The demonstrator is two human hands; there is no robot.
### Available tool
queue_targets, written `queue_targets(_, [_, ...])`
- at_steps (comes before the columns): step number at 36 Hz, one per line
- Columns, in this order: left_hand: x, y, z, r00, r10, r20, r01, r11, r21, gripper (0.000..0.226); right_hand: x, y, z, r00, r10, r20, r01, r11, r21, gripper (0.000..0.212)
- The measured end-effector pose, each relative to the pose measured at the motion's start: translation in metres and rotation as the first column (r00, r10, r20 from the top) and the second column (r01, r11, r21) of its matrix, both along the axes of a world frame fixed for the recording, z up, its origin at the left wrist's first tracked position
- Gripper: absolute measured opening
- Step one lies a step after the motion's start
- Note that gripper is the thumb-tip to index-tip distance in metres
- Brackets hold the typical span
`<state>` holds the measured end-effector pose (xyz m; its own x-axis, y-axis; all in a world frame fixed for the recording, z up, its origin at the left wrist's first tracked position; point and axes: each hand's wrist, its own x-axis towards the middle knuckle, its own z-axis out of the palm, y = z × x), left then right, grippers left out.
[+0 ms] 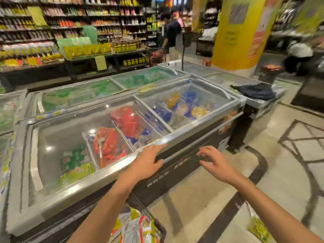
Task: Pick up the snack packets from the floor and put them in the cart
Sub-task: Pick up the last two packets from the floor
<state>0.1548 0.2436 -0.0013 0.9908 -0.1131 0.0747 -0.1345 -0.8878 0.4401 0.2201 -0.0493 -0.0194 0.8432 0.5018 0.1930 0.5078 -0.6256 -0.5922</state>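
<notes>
Two hands are stretched out and both are empty: the left hand has its fingers straight and spread just over the metal rim of the freezer chest, and I cannot tell if it touches it; the right hand hangs in the air before the dark front of the freezer with fingers loosely bent. Several snack packets already lie in the cart at the bottom edge of the view, under the left forearm. One more green and yellow packet lies on the floor at the lower right, below the right forearm. The danger, in my judgement, is that the head looks up at the freezer and not down, so this packet can be overlooked or stepped on; it is also near the frame edge, so a reach for it would be half blind. The yellow label on the glass lid, the white print on the freezer front and the text on the yellow pillar cannot be read; no brand is legible on the packets.
</notes>
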Motion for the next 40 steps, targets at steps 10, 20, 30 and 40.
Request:
queue_targets(10, [0.109, -0.173, 0.023, 0.955, -0.297, 0.024, 0.296, 0.954, 0.047, 0.060, 0.020, -0.193, 0.008, 0.940, -0.330, -0.090, 0.335, 0.941, 0.048, 0.019])
queue_targets(20, [0.164, -0.342, -0.015, 0.865, -0.491, -0.101, 0.498, 0.866, 0.052, 0.060, 0.003, -0.351, -0.011, 0.789, -0.596, -0.153, 0.610, 0.789, 0.069, 0.014])
queue_targets(30, [0.190, -0.428, -0.052, 0.800, -0.579, -0.157, 0.592, 0.804, 0.052, 0.058, -0.022, -0.426, -0.052, 0.641, -0.718, -0.271, 0.745, 0.667, -0.007, 0.014])
queue_targets(40, [0.247, -0.475, -0.113, 0.728, -0.638, -0.252, 0.645, 0.761, -0.063, 0.058, -0.015, -0.463, -0.119, 0.525, -0.746, -0.411, 0.749, 0.634, -0.194, 0.021])
